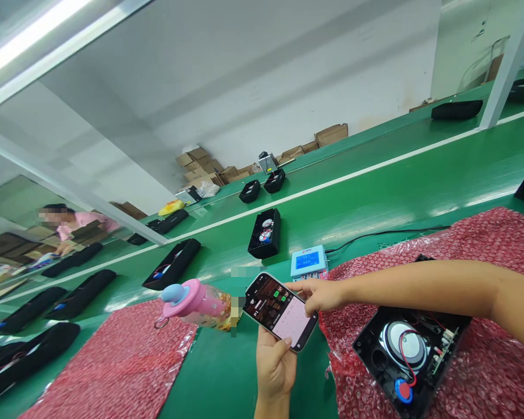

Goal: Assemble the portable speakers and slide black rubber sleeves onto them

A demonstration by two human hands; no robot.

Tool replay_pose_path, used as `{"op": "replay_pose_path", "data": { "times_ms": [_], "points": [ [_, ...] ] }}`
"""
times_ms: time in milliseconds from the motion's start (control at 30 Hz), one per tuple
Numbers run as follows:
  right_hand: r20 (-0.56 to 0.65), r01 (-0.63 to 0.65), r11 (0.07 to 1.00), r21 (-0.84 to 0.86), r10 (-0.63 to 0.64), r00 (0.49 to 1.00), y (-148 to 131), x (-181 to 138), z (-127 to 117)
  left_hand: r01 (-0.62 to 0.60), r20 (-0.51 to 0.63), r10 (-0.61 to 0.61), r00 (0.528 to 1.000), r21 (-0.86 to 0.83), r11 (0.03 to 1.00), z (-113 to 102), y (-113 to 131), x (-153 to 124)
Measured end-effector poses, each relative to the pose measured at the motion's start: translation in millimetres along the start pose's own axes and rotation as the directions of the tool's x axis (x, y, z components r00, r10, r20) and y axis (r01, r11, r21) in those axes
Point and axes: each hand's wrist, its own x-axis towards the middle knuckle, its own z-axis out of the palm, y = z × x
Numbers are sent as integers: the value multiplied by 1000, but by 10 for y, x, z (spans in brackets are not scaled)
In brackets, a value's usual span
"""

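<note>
My left hand [274, 368] is closed around the lower end of a smartphone [268, 317], its thumb on the lit screen, which shows a pale keyboard below a dark area. From the right, my right hand [324, 295] reaches to the phone's right edge, thumb over the screen and index finger along the edge. Just behind the phone sits a small light-blue device [308, 262] with a blue display and a black cable. Under my right forearm, an opened black speaker housing [378, 331] shows a round driver, red wires and a circuit board.
Red bubble wrap [358, 384] lies beneath the housing, and another red sheet [126, 355] at left. A pink-lidded bottle [201, 302] lies or leans beside the phone. Several black housings [264, 233] rest along the green line [353, 203]. A co-worker [76, 224] is at far left.
</note>
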Motion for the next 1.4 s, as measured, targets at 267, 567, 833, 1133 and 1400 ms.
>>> {"op": "replay_pose_path", "data": {
  "times_ms": [267,567,833,1133,1400],
  "points": [
    [0,-9,1000,-13,9,1000,-8,-18,-1,-21,12,21,1000,66,998,-4,-9,7],
    [9,-22,1000,-14,23,1000,4,-11,-17,-23,-40,26,999,70,997,22,-3,-6],
    [17,-28,999,-16,28,999,16,-21,-30,-15,-64,20,998,85,996,57,-10,-9],
    [1,-33,999,-27,33,999,39,-5,-36,-51,54,49,997,50,997,-45,-27,6],
    [9,-34,999,-28,34,999,32,-1,-38,-49,65,47,997,16,999,-37,-9,23]
  ]
}}
